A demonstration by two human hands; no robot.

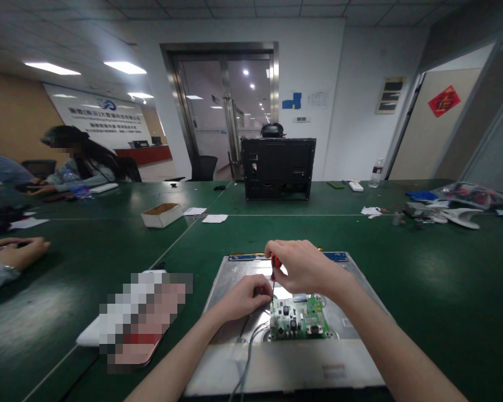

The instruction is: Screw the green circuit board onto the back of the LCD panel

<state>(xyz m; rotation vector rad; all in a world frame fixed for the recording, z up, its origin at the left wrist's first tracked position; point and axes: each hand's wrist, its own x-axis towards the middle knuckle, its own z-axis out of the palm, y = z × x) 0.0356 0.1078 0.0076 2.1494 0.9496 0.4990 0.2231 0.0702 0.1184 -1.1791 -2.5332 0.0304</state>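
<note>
Gripping screwdriver (273,273), circuit board (299,318), cardboard box (162,214) beyond

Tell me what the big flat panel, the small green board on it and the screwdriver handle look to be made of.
Panel: seemingly sheet metal, matte grey, with dull reflections and stamped ridges. Green board: apparently a printed circuit board, glossy green laminate with small metal and black parts. Screwdriver: thin metal shaft; the handle is red, likely plastic, mostly hidden by the right hand.

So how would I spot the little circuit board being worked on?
Find the silver metal panel lying flat on the green table, nearest the camera. The circuit board sits at its middle, under the screwdriver held by the right hand. It is the only green, component-studded piece on that bare metal.
</note>
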